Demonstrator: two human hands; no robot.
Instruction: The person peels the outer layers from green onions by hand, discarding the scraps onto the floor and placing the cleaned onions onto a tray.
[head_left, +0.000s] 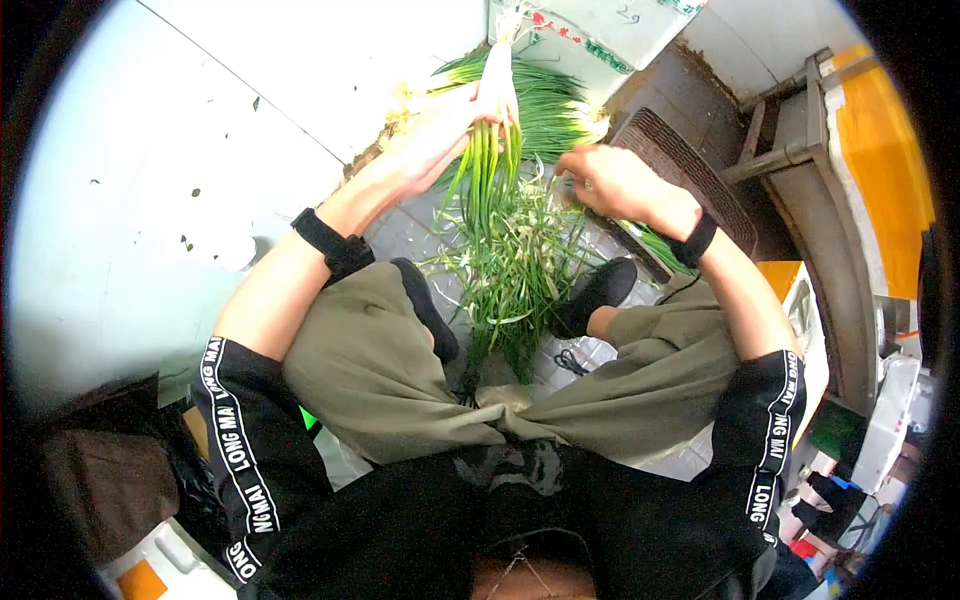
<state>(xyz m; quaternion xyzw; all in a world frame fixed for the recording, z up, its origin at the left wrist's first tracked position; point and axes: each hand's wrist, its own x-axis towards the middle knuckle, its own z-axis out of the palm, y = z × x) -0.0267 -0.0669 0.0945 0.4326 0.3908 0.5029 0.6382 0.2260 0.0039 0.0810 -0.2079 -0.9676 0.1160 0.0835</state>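
My left hand (pixel 462 128) is wrapped round a small bunch of scallions (pixel 497 85). Their white root ends point up and away from me, and the green leaves hang down below the hand. To the right, apart from the bunch, my right hand (pixel 625 185) has its fingers curled together; whatever they pinch, if anything, is too small to tell. Beneath both hands, a heap of loose leaves and pale trimmings (pixel 520 260) lies on the floor between my feet. Behind the held bunch rests a larger pile of scallions (pixel 545 110), partly hidden by my left hand.
A white foam box (pixel 600 30) stands behind the pile. On the right are a brown woven basket (pixel 690 170) and a wooden stool-like frame (pixel 790 150). More green leaves (pixel 660 245) lie beside my right forearm. A pale wall (pixel 200 120) runs along the left.
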